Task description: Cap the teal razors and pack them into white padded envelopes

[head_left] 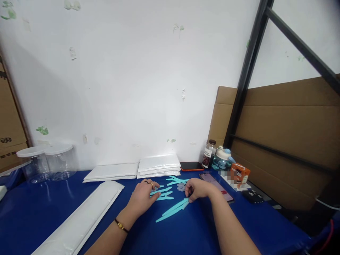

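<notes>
Several turquoise plastic tweezers lie on the blue tabletop. My left hand (143,196) is over the left group of tweezers (166,193), thumb and fingers apart, the fingertips on or just above them. My right hand (198,188) pinches the closed end of a nearer pair of turquoise tweezers (172,210), whose long tips point down and left. Another pair of tweezers (174,181) lies behind, partly hidden by my right hand. Small translucent pieces (181,187) sit between my hands; their kind is unclear.
White padded mailers (159,165) are stacked along the wall, with a long white one (82,216) at left. Two clear lidded jars (61,163) stand back left. At right are a phone (216,186), a dark bottle (209,154), a blue-white jug (222,158) and an orange box (239,174).
</notes>
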{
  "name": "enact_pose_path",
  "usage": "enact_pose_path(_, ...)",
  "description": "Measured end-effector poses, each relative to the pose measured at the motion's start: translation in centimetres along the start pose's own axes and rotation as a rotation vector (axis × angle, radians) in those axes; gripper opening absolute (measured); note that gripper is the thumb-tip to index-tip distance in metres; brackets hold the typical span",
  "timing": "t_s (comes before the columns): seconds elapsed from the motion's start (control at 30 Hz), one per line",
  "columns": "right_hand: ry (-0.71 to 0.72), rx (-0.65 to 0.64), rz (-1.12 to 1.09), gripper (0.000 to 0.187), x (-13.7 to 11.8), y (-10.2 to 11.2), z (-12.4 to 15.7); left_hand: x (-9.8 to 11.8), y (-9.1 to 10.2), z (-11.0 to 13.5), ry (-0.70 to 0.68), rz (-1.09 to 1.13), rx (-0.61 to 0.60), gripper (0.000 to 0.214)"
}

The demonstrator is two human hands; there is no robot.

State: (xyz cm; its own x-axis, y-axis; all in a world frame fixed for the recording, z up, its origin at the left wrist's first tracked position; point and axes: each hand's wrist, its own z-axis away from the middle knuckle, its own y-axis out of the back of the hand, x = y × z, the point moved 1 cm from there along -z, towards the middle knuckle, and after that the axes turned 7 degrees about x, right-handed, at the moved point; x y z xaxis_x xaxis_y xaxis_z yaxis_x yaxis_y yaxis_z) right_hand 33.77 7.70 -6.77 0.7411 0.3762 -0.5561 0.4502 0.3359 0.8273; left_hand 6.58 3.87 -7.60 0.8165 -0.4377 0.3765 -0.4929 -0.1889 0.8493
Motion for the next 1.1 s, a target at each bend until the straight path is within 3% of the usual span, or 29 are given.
enact_pose_path(0.2,0.047,-0.010,-0.090,0.014,-1.7,-1.3,-0.9,1.5,-0.8,0.6,-0.120,0.042,-0.104,0.030)
enact_pose_path(0.4,0.087,0.077,-0.192,0.014,-2.5,-1.1,-1.0,1.0,-0.5,0.0,-0.098,-0.029,-0.125,0.027)
enact_pose_path(0.5,0.041,0.194,-0.226,0.010,-1.4,-0.7,-1.1,0.1,0.6,-0.2,-0.043,-0.060,-0.086,0.027)
enact_pose_path(0.7,-0.001,0.356,-0.128,0.010,-0.6,-0.4,-1.2,-0.8,1.1,0.1,0.017,-0.019,-0.158,0.027)
enact_pose_path(0.77,0.069,0.309,-0.111,0.015,-1.2,-0.3,-0.9,-0.6,0.9,0.1,0.000,-0.033,-0.163,0.022)
enact_pose_path(0.93,0.119,-0.108,-0.055,0.034,-2.2,-1.4,-0.7,0.3,0.9,0.3,-0.021,0.008,-0.106,0.022)
enact_pose_path(1.0,0.107,-0.157,-0.025,0.032,-2.4,-2.2,-1.1,0.8,0.9,0.5,-0.049,0.053,-0.131,0.023)
enact_pose_path(1.1,0.120,-0.133,-0.049,0.025,-2.7,-3.0,-1.6,1.5,0.5,1.0,-0.092,0.083,-0.213,0.026)
